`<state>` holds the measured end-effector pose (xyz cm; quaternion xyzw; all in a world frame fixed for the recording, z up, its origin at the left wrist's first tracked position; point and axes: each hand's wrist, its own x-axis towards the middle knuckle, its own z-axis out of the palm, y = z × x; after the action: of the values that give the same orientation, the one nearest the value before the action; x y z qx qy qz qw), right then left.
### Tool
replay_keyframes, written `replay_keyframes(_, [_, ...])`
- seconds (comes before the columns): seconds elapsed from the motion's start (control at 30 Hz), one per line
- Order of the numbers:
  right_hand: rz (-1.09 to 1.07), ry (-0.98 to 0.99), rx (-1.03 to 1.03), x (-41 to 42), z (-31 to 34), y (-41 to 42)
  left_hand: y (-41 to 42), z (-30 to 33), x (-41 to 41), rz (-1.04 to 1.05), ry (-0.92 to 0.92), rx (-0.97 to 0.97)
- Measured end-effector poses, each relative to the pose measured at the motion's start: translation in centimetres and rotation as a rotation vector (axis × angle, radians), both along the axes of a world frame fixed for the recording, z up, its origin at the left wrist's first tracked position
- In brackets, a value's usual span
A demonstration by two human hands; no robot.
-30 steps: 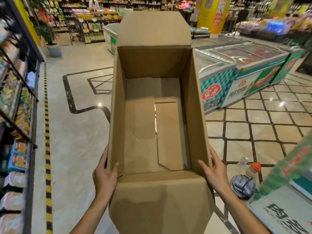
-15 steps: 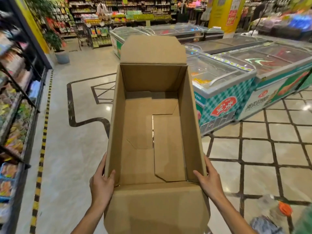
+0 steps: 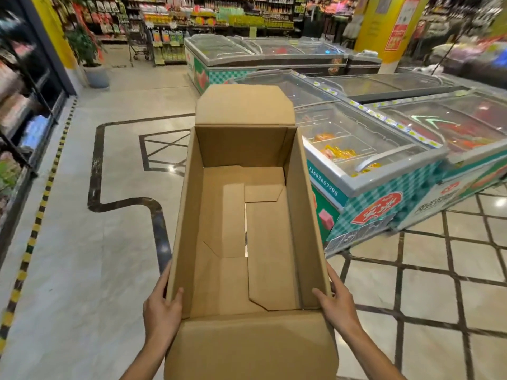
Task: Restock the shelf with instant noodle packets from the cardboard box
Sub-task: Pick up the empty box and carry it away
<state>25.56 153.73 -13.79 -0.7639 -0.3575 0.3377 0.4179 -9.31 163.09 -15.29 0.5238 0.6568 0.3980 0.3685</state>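
An open brown cardboard box (image 3: 304,204) is held out in front of me above the floor, flaps up at the near and far ends. No packets show inside it, only its folded bottom panels. My left hand (image 3: 162,311) grips the box's left wall near the front corner, thumb hooked over the rim. My right hand (image 3: 336,305) grips the right wall the same way. The shelf (image 3: 19,124) with packaged goods runs along the far left edge, blurred.
Glass-topped chest freezers (image 3: 378,165) with green checked sides stand close on the right and further back. A yellow-black striped line (image 3: 41,204) runs along the shelf base. A potted plant (image 3: 90,58) and yellow pillars stand at the back. Tiled floor stretches ahead.
The view has tilted up and swung; the box has travelled with both hands, the freezers have come nearer, and the bottle and bag at lower right have left the view.
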Motion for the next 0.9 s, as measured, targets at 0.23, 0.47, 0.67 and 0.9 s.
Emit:
replay_keyframes(0.23, [-0.011,0.008,-0.034,7.4,-0.7,11.4,11.4,-0.9,7.6,0.016,0.025,-0.112])
replay_keyframes(0.47, [0.059,0.058,-0.079,15.3,-4.0,22.6,21.0,-3.1,14.9,0.036,0.035,-0.136])
replay_keyframes(0.67, [0.190,0.057,-0.154,23.8,-9.3,34.6,28.9,-6.5,22.3,0.150,0.076,-0.205])
replay_keyframes(0.9, [0.253,0.108,-0.298,31.0,-14.8,44.6,35.4,-12.9,29.5,0.281,0.110,-0.345])
